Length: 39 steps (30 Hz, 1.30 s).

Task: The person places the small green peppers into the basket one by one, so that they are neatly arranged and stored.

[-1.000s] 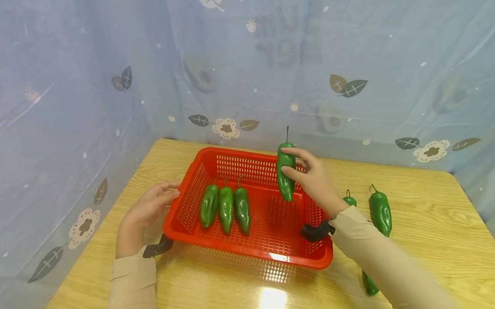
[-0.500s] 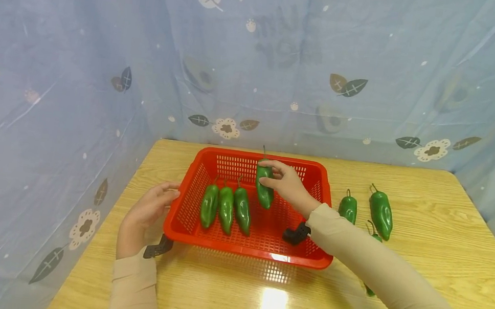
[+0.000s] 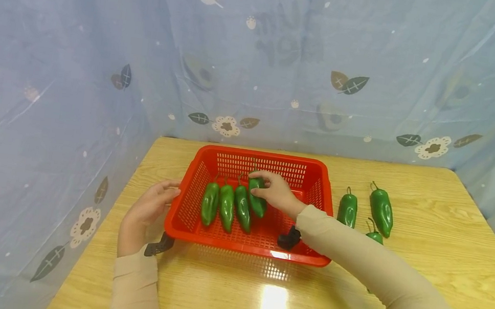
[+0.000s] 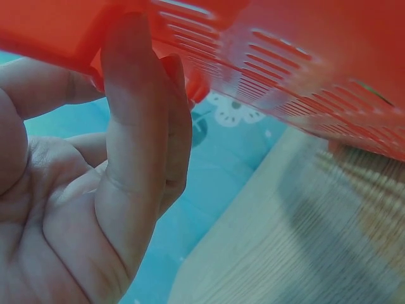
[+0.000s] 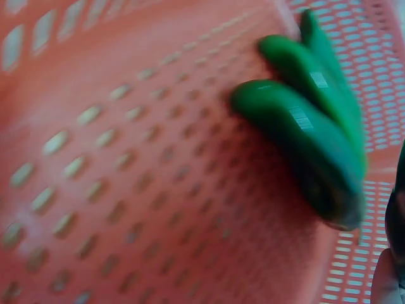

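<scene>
In the head view, my right hand [image 3: 276, 193] pinches a green pepper [image 3: 256, 204] by its upper part, stem up, inside the red plastic basket [image 3: 240, 248]. Left of it, three more green peppers lie side by side on the basket floor, the closest being a dark green pepper [image 3: 242, 209]. The right wrist view is blurred; part of the held pepper [image 5: 398, 215] shows at its right edge. My left hand [image 3: 150, 204] holds the basket's left rim; in the left wrist view its fingers [image 4: 130, 114] are bent against the rim.
Right of the basket on the wooden table [image 3: 438, 260] lie more peppers: a short pepper [image 3: 347, 210], a long pepper [image 3: 381, 212] and a pepper [image 3: 374, 236] partly hidden by my right sleeve [image 3: 356, 253]. A blue patterned curtain [image 3: 257, 73] hangs behind and at the sides.
My right hand has carried its pepper left and down into the basket, beside the three lying there. Peppers on the table have come out from behind my sleeve. The left hand stays put.
</scene>
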Motion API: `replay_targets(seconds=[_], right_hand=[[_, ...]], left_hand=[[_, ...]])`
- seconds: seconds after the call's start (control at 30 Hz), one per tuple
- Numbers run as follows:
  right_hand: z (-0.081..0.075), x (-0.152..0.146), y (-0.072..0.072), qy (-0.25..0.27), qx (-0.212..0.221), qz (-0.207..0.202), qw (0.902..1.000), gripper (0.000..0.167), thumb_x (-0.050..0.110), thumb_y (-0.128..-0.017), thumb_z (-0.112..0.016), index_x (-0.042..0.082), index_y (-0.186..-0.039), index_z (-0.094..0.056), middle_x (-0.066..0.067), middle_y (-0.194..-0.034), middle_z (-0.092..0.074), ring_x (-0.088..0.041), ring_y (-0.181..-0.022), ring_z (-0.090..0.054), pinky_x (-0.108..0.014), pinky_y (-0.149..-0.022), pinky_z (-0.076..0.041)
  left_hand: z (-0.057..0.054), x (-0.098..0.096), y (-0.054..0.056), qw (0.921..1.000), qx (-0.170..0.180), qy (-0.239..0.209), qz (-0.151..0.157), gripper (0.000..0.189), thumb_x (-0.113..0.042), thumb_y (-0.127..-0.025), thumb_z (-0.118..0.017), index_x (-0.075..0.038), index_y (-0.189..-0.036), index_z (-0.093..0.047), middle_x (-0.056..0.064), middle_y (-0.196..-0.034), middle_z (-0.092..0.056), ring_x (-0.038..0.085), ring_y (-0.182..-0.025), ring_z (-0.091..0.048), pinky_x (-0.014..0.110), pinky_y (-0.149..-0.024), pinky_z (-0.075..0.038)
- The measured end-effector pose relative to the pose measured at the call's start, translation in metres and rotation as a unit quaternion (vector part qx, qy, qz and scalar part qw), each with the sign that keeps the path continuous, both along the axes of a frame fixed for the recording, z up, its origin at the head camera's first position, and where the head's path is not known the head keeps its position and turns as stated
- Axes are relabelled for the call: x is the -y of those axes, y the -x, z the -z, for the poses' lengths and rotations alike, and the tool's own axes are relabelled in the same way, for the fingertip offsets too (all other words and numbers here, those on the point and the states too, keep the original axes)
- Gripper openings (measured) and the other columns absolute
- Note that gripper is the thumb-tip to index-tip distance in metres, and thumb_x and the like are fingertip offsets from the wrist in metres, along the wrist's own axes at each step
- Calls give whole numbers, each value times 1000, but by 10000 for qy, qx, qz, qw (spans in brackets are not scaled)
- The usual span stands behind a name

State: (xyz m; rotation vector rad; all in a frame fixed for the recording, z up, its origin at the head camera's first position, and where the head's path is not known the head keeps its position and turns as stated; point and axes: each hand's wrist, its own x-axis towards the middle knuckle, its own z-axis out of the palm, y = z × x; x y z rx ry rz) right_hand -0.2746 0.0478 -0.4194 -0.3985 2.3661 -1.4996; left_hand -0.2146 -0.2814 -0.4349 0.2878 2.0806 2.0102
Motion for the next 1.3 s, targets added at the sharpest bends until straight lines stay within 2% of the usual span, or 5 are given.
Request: replay_targets(seconds=[0.1,0.23,0.4,0.67,1.3], right_hand=[[6,3,-1,-273,-189,-65,9994,44,14,-87,-68,17,-129,-58,-8,-143,-46,-39,-125,-46,-49,-95,-46],[13,6,-1,-523,-349,10,9980,42,12,-85,-69,18,-126,-60,-11,-134,-55,-33,-114,-56,-39,-83,-53],[16,7,0,-648,-263,96,9975,42,10,-85,-68,15,-126,-60,-13,-125,-59,-26,-100,-63,-31,-70,-54],[25,11,3,-1135,-353,86,9929,40,7,-83,-69,15,-122,-62,-15,-132,-56,-31,-110,-58,-33,-75,-54],[31,14,2,-1347,-465,57,9898,42,5,-81,-70,13,-122,-62,-15,-129,-58,-30,-112,-57,-36,-83,-53]], left_hand=[[-2,0,0,10000,17,24,-36,41,-8,-100,-43,16,-132,-32,-4,-93,-69,10,-85,-66,28,-78,-55],[-2,0,0,10000,15,25,-23,42,-8,-100,-43,17,-132,-31,-4,-93,-68,10,-86,-66,28,-78,-54],[0,1,1,10000,14,16,-28,42,-8,-100,-42,17,-133,-30,-4,-95,-68,10,-86,-66,28,-78,-54],[-2,3,0,10000,66,39,-61,41,-8,-100,-42,14,-134,-31,-5,-95,-68,10,-85,-66,28,-77,-55],[0,1,1,9999,83,80,-125,41,-9,-100,-43,14,-132,-32,-5,-95,-68,9,-86,-66,27,-78,-54]])
